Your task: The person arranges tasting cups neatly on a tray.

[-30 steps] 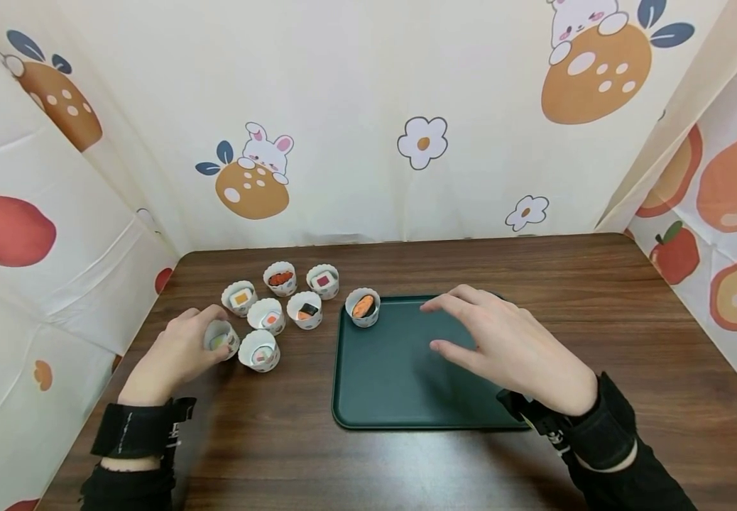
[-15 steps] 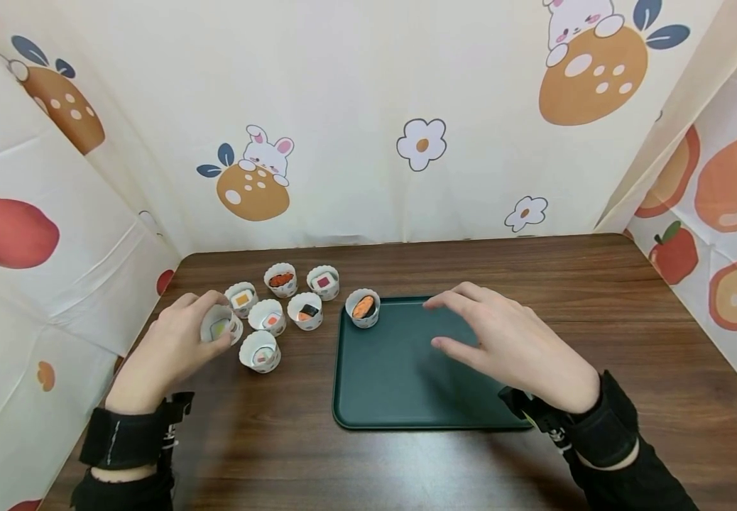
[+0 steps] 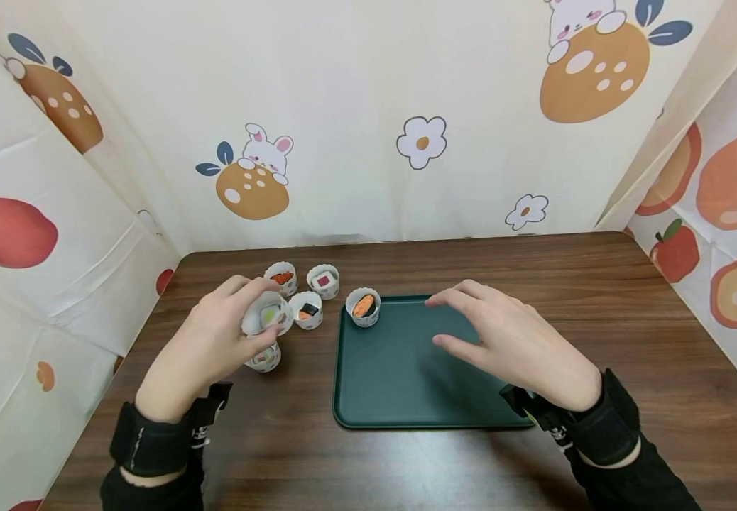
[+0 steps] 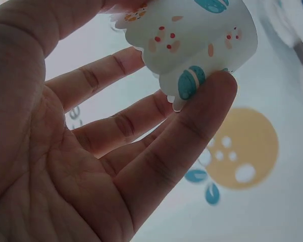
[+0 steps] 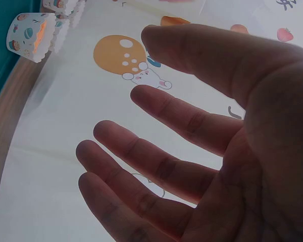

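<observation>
Here, pinches with the fingers of the left hand (image 3: 205, 341) a little paper cup (image 4: 202, 45) (with something green (image 3: 270, 316) inside). Holds it near other cups (image 3: 307, 311), left of the dark tray (image 3: 419, 383). Has the right hand (image 3: 509, 333), loose and holding nothing, nearer, over that tray.

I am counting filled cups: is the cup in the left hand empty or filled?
Filled: in the head view, a pale piece with a greenish centre shows inside the cup.

The left hand (image 3: 209, 344) and right hand (image 3: 512, 344) are bare. Black sleeves (image 3: 640, 475) stop short of wide black wrist straps (image 3: 156, 446), beside which small white marks (image 3: 200, 436) show, perhaps lettering.
</observation>
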Demonstrator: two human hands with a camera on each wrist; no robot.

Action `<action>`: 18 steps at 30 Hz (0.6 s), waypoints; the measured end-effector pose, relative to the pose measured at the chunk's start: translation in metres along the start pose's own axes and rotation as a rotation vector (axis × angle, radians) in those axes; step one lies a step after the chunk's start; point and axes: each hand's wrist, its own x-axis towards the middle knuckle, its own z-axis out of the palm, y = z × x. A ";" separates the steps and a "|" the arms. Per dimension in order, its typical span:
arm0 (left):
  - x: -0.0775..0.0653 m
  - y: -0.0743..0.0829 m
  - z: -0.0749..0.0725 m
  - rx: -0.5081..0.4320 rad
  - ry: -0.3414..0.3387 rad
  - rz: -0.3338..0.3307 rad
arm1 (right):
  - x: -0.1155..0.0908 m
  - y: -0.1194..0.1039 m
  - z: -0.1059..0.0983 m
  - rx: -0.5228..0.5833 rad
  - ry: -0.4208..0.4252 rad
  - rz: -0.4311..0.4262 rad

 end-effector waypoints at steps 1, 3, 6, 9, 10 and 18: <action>0.002 0.004 0.001 -0.007 -0.004 0.009 | 0.000 0.000 0.000 -0.001 0.001 0.000; 0.007 0.011 0.003 -0.014 0.004 0.036 | 0.000 0.001 0.000 -0.003 0.004 -0.003; 0.013 0.021 0.008 -0.029 0.020 0.080 | 0.001 0.001 0.000 -0.008 0.010 0.000; 0.019 0.030 0.014 -0.048 0.028 0.117 | 0.001 0.001 0.000 -0.007 0.012 0.002; 0.021 0.033 0.016 -0.055 0.029 0.129 | 0.001 0.002 0.000 -0.008 0.014 0.002; 0.035 0.054 0.031 -0.112 -0.012 0.185 | 0.003 0.004 0.002 0.007 0.035 -0.012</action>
